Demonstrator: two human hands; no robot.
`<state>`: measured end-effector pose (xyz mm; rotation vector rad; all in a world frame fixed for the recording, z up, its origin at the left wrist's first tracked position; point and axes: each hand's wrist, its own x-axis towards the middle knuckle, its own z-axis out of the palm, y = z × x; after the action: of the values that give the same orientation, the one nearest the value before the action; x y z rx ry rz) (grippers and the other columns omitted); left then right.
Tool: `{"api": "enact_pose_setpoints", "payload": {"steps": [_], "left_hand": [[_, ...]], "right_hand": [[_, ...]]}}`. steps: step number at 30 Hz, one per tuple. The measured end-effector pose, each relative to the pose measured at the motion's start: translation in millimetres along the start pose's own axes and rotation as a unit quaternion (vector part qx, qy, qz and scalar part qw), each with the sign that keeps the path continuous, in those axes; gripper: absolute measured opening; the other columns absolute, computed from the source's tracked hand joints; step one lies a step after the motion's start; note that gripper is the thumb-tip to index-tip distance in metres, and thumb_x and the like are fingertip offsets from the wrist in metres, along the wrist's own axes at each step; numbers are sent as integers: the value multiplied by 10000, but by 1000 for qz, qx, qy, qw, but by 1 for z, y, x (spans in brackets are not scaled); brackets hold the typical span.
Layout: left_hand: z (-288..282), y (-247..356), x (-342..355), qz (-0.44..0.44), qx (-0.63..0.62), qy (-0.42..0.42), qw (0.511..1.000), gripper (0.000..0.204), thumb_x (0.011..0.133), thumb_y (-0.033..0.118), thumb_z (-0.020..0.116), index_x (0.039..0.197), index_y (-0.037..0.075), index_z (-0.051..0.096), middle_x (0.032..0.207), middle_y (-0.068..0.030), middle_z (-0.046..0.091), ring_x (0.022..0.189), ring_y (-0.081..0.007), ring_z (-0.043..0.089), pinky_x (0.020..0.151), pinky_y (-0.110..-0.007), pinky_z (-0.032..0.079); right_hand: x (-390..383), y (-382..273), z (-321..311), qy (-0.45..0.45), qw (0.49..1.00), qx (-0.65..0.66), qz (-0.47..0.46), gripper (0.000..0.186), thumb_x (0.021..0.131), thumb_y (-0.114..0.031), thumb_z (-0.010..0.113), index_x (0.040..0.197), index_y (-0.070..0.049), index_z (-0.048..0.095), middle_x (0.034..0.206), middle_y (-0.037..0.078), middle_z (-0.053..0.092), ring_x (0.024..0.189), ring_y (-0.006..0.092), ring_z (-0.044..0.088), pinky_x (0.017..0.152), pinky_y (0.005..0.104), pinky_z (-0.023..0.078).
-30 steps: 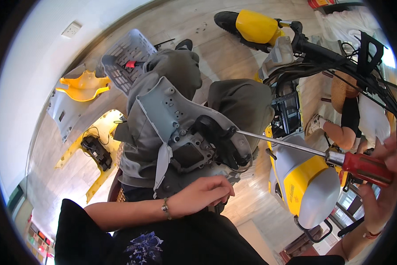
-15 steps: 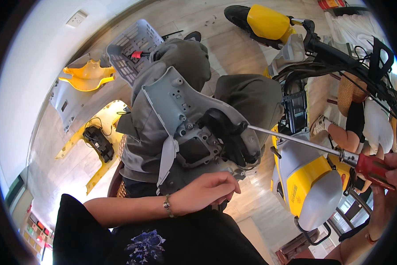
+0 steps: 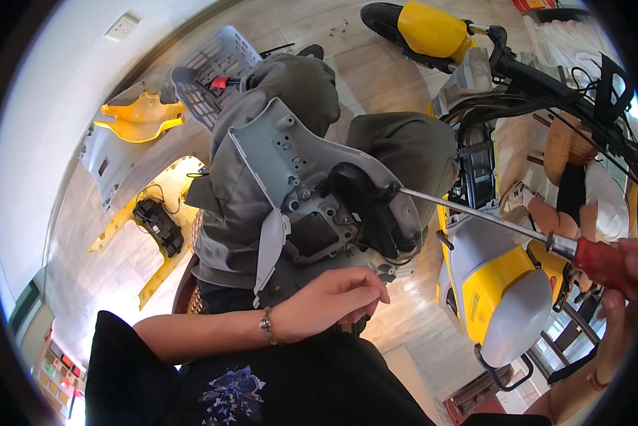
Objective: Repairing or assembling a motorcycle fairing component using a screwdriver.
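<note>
A grey plastic scooter panel (image 3: 283, 149) lies across my lap, its inner side with posts and holes facing up. Fixed against it is a black curved part (image 3: 352, 189) with a cable. My right hand (image 3: 617, 302), at the far right, grips the red handle of a long screwdriver (image 3: 489, 220). Its tip meets the black part's lug beside the panel's right edge. My left hand (image 3: 333, 302) rests at the panel's near edge with curled fingers; whatever they hold is hidden beneath.
A partly stripped yellow scooter (image 3: 500, 291) stands at right, its front wheel (image 3: 383, 35) beyond. On the left floor lie yellow panels (image 3: 141, 117), one bearing a black component (image 3: 158, 224). A grey basket (image 3: 216, 71) holds something red. Another person (image 3: 546, 206) sits beyond the scooter.
My right hand has turned slightly on the screwdriver's handle, and the handle sits a little further right. The tip stays on the lug. My left hand has hardly moved.
</note>
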<state>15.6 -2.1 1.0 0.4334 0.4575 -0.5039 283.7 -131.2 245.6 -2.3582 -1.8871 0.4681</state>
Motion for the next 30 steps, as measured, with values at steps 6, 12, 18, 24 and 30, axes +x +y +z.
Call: {"api": "enact_pose_setpoints", "payload": {"steps": [6,12,18,24,30], "left_hand": [[2,-1,3,2,2,-2,1000,170,935,195,459,968,63,562,736,46,467,647,-24,394,565,-179,336],[-2,-5,-1,7,-35,6,999,162,933,195,467,971,69,562,762,41,480,645,-27,392,566,-176,332],[4,-2,3,15,-48,-13,999,158,931,197,476,969,70,561,762,40,483,634,-29,384,558,-174,320],[-1,-10,1,7,-49,5,999,160,934,192,469,968,67,562,760,39,484,631,-28,388,559,-172,319],[-1,-9,0,23,-49,11,998,166,939,201,468,963,71,568,770,43,492,644,-23,400,569,-170,331]], "right_hand": [[-15,-7,7,39,978,-11,204,371,948,-298,463,1159,7,457,1018,125,549,881,180,613,741,245,496],[16,-12,18,55,996,55,-53,451,745,-163,746,1056,-26,450,980,144,531,830,206,592,619,233,527],[-6,-2,21,32,986,-83,142,376,894,-239,570,1165,11,494,972,135,602,772,159,614,641,185,451],[38,-12,35,162,946,270,73,459,746,-143,748,1072,11,465,1036,153,521,898,206,575,737,270,533],[31,-19,23,104,990,-29,96,401,820,-263,686,1053,15,516,901,111,596,770,168,604,678,227,503]]}}
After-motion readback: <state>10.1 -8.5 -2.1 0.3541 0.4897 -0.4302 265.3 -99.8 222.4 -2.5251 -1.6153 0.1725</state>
